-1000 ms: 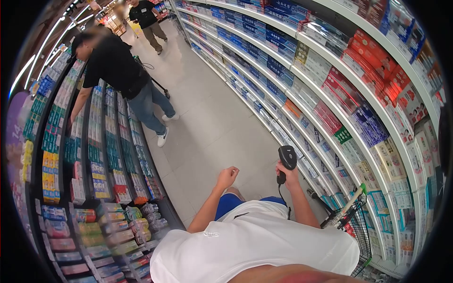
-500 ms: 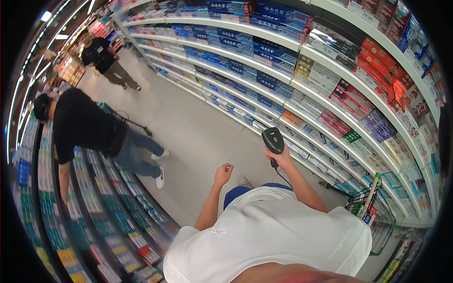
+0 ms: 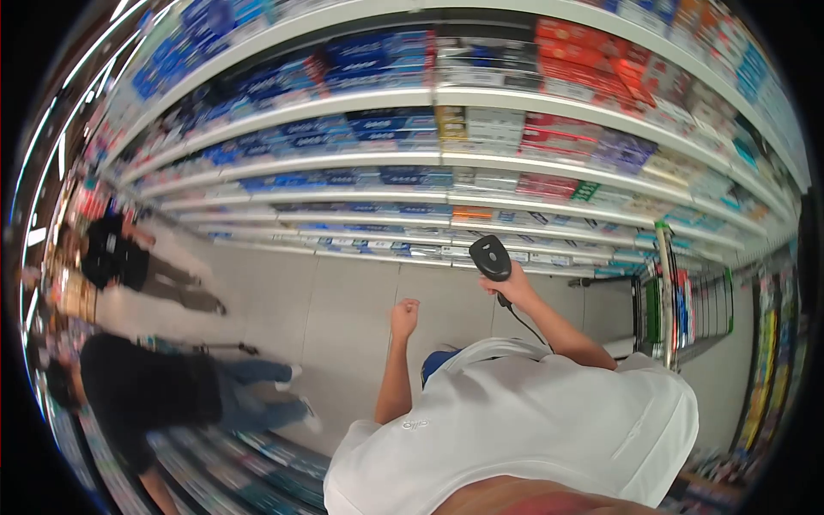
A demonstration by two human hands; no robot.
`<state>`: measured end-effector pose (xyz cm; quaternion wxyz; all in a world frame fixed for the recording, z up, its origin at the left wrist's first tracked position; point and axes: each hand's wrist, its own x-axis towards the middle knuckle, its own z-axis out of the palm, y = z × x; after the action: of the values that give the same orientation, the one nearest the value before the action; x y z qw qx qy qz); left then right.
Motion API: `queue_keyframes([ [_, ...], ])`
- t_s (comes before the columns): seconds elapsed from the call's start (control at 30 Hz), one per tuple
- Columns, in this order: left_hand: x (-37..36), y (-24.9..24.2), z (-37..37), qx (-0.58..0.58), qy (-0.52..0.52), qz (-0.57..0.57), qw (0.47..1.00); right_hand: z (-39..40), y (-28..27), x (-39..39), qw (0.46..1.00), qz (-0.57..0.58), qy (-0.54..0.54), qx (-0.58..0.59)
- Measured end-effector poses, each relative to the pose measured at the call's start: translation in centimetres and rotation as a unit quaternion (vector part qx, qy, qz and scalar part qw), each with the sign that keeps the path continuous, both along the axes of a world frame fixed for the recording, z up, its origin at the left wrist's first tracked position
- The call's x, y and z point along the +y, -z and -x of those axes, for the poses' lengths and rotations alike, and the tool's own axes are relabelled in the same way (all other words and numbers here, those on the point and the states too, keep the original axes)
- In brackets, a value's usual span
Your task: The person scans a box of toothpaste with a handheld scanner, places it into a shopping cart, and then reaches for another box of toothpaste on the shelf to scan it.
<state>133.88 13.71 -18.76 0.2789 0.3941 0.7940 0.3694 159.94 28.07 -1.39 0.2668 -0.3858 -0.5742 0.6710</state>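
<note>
My right hand (image 3: 512,286) is wrapped round the handle of a black handheld scanner (image 3: 491,258), whose cable hangs down past my wrist. The scanner's head is up, in front of the lower shelves. To the left, my left hand (image 3: 404,317) is held over the grey floor with its fingers curled in, touching nothing that shows. Whether something small lies inside those fingers cannot be made out.
White shelves (image 3: 343,158) of boxed goods span the front. A wire shopping cart (image 3: 708,300) stands at the right. Two people in black tops are at the left, one (image 3: 150,382) bent over a low shelf, another (image 3: 112,253) farther off.
The view has turned, so the shelves now run level across the front and the cart shows more fully. My right hand still holds the scanner; my left hand stays curled.
</note>
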Motion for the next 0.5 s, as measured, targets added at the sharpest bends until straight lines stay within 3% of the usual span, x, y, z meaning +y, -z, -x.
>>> queue_keyframes([
  [0.1,2.6,-0.2,-5.2,-0.042,0.108,0.015,0.993,-3.3,-0.8,-0.6,0.998,0.01,0.069,0.002],
  [0.27,5.9,-0.9,-12.6,-0.012,0.301,0.078,0.95,-10.3,-0.7,-2.4,0.987,-0.011,0.16,-0.024],
  [0.5,11.2,-1.7,-20.1,0.016,0.417,0.062,0.907,-21.0,-0.2,-4.8,0.953,-0.007,0.304,0.007],
])
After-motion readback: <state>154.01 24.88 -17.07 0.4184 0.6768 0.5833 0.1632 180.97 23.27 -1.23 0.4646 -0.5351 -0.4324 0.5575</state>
